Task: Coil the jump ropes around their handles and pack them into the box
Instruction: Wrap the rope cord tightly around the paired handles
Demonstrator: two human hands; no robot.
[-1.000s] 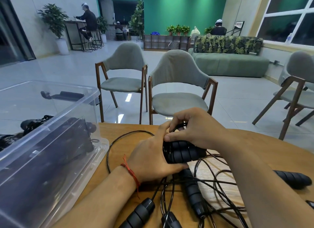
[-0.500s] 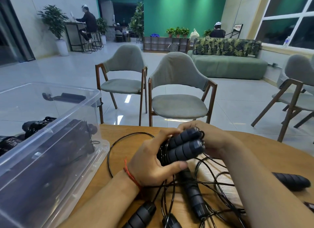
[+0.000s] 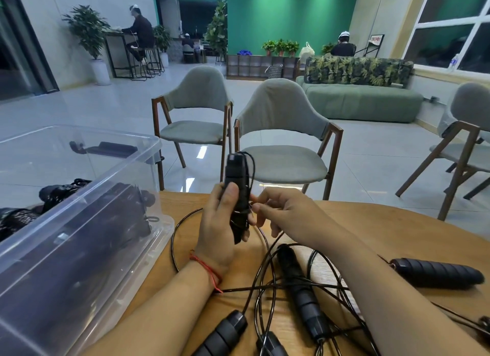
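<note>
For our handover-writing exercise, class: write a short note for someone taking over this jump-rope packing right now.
Left hand: grips a pair of handles upright above the table.
Right hand: pinches the cord beside those handles.
Box: on the left, open, coiled ropes inside.
Done: some ropes packed.
Left: wind this cord round the handles and box it, then untangle and coil the loose handles and cords on the table.

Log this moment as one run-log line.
left hand: grips upright handle pair | right hand: pinches cord beside it | box: ropes inside | table: loose handles
</note>
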